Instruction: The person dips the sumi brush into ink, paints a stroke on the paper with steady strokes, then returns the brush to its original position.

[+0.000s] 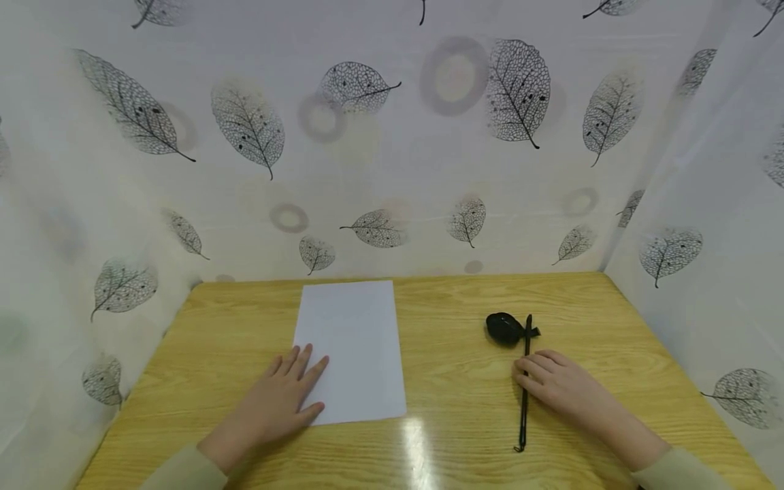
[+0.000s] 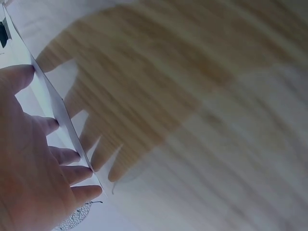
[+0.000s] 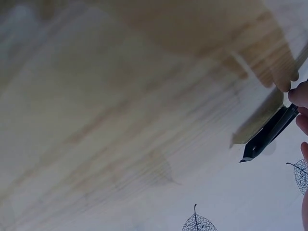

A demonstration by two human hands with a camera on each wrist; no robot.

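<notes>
My left hand (image 1: 278, 401) lies with fingers spread on the left edge of a white sheet of paper (image 1: 358, 347). In the left wrist view, the fingertips of this hand (image 2: 33, 154) meet the edge of the sheet. On the right, my right hand (image 1: 560, 384) rests its loosely bent fingers across a slim black stick (image 1: 524, 415), which has a small loop at its near end. Beyond the fingers, the stick crosses the narrow neck of a black rounded object (image 1: 505, 329). A black pointed end shows beside the fingertips in the right wrist view.
A light wood-grain table (image 1: 456, 388) reflects the hands in both wrist views. White curtains (image 1: 392, 177) printed with dark leaves stand behind the table and along its left and right sides. A bright glare lies on the tabletop near the front.
</notes>
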